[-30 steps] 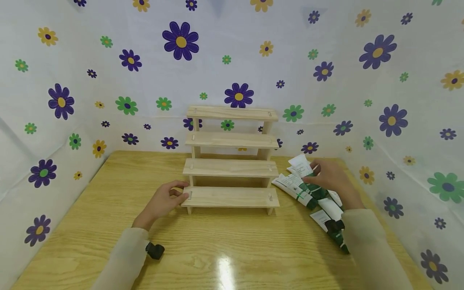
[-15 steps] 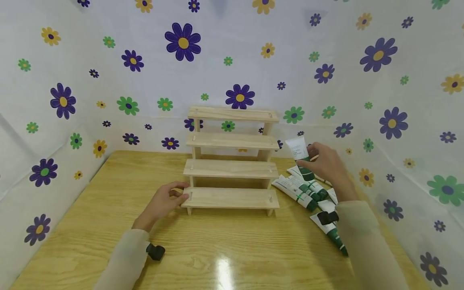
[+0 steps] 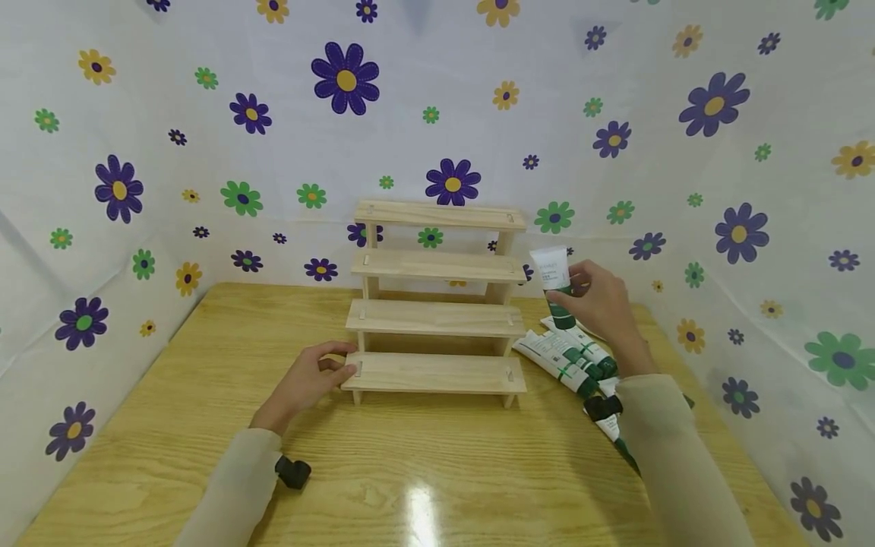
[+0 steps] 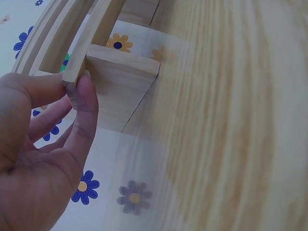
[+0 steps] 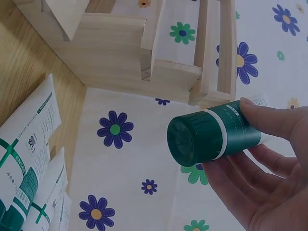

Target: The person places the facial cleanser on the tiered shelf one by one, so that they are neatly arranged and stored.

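Observation:
A pale wooden stepped shelf (image 3: pixel 437 372) stands mid-table, its several tiers rising toward the back. My left hand (image 3: pixel 305 384) pinches the left end of its lowest board; in the left wrist view, thumb and finger grip the board's corner (image 4: pixel 73 79). My right hand (image 3: pixel 601 304) holds a white and green squeeze tube (image 3: pixel 552 267) above the table, right of the shelf. The tube stands nearly upright, dark green cap (image 5: pixel 185 142) down and flat white end up. Thumb and fingers wrap its green part in the right wrist view.
Several more white and green tubes (image 3: pixel 550 357) lie in a pile on the wooden table (image 3: pixel 424 456), below my right hand and partly hidden by the sleeve. Flower-printed white cloth (image 3: pixel 410 129) hangs behind and along both sides.
My right hand has picked a tube off the pile, raised it and carried it slightly left toward the shelf, turning it more upright. My left hand has stayed at the lowest board.

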A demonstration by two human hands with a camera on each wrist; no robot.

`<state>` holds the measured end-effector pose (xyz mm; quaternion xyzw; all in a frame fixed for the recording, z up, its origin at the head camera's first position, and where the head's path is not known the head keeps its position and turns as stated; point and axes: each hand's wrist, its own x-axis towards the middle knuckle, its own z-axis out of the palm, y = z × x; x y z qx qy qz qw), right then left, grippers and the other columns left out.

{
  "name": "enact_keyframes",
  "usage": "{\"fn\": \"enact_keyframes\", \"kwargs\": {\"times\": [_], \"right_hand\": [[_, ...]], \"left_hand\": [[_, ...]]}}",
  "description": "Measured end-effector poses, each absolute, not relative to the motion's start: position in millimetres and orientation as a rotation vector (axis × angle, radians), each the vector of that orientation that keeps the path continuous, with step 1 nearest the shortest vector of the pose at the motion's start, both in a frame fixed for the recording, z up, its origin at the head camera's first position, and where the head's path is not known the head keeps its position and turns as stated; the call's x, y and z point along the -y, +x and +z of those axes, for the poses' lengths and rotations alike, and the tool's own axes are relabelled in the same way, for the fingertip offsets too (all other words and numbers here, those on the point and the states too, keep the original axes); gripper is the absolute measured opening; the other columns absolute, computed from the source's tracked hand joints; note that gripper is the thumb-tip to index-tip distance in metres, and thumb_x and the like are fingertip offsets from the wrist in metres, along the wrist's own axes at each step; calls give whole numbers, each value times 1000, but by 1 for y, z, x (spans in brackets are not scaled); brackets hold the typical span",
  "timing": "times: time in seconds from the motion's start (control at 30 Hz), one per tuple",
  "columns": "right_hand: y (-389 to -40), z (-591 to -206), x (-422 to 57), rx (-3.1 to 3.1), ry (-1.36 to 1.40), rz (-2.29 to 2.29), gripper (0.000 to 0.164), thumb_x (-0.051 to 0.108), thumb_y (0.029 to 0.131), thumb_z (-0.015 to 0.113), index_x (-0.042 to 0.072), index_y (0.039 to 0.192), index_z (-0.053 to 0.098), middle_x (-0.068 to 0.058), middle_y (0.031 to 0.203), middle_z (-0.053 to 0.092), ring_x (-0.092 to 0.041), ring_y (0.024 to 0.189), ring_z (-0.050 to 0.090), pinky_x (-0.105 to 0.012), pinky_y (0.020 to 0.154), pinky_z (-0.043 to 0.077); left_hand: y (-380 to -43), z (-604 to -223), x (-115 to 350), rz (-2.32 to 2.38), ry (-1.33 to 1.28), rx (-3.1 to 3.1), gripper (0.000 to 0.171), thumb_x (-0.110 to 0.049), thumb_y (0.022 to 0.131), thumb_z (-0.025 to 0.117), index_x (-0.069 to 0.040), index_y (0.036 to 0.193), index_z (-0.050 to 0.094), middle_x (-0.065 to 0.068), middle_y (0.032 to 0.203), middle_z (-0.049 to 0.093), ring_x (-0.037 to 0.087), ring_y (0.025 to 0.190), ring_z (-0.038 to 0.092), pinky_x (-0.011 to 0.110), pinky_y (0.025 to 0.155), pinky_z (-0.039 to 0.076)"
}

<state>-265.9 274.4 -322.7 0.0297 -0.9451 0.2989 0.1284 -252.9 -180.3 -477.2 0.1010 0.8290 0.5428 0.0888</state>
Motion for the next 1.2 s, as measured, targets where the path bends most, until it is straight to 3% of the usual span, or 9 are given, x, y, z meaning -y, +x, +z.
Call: {"fn": "enact_keyframes", "kwargs": {"times": [0.67, 1.2], "right_hand": [[-279, -312, -252, 2614, 135, 961, 48, 24, 93, 78, -4, 128, 59, -29, 123, 69, -45, 105, 71, -56, 89, 60], [-310, -299, -212, 2514, 294, 1115, 48, 21, 93, 78, -3, 130, 60, -26, 120, 70, -43, 103, 74, -54, 88, 62]], "left_hand": [[-255, -478, 179, 1663, 342, -2444, 42, -20, 102, 66, -7, 141, 60, 22, 146, 55, 19, 103, 68, 28, 74, 58], [-253, -477, 178, 1670, 302, -2448, 40, -14, 102, 66, -6, 140, 60, 22, 142, 58, 18, 100, 69, 28, 74, 60]]}}
